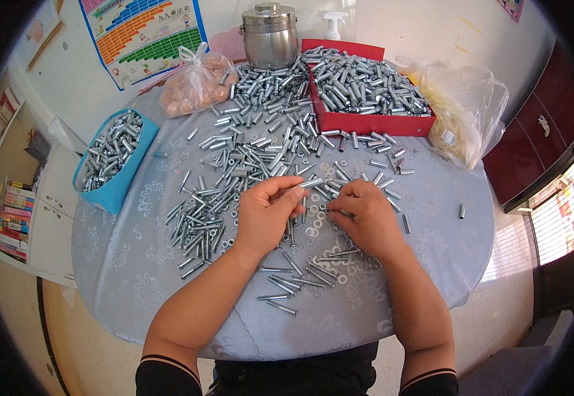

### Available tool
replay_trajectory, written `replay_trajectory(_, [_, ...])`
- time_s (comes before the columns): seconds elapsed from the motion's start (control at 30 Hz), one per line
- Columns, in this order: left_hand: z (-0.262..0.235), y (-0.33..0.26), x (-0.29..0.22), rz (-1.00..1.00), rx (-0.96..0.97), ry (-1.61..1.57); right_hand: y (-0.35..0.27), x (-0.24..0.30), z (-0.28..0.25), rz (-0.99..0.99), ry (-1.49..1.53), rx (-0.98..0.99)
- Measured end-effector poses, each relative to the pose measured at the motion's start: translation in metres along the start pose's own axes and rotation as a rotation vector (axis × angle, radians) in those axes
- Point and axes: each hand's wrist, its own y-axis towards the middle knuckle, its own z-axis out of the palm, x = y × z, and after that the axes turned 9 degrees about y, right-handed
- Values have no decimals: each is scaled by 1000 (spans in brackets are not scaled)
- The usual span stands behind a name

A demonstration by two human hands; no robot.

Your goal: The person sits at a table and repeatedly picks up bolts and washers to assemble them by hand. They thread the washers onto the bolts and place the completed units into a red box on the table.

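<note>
While both hands work over the round table (135, 277), the left hand (267, 211) pinches one silver metal sleeve (311, 183) between thumb and fingertips, holding it just above the cloth near the table's middle. The right hand (365, 214) lies just beside it, fingers curled down onto the small flat washers (313, 231) scattered there; whether it grips one I cannot tell. Loose sleeves (260, 145), far too many to count, spread from the table's middle toward its far edge. At that far edge stand one red tray (366, 122) heaped with sleeves and one steel lidded pot (269, 34). One blue bin (112, 188) of sleeves hangs at the table's left edge. Two plastic bags rest on the table: a pinkish one (198, 82) far left, a clear one (462, 112) far right.
</note>
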Motion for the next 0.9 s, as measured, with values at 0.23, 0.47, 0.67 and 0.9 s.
replay_trajectory(0.23, [1,-1,0,-3,12,-2,1,1,5,4,-73,44])
replay_trajectory(0.47, [1,0,3,16,18,-15,1,0,11,26,-27,-42])
replay_trajectory(0.67, [3,-1,0,6,33,33,3,7,4,475,535,-259])
replay_trajectory(0.9, [5,-3,0,6,94,50,2,3,1,534,899,-209])
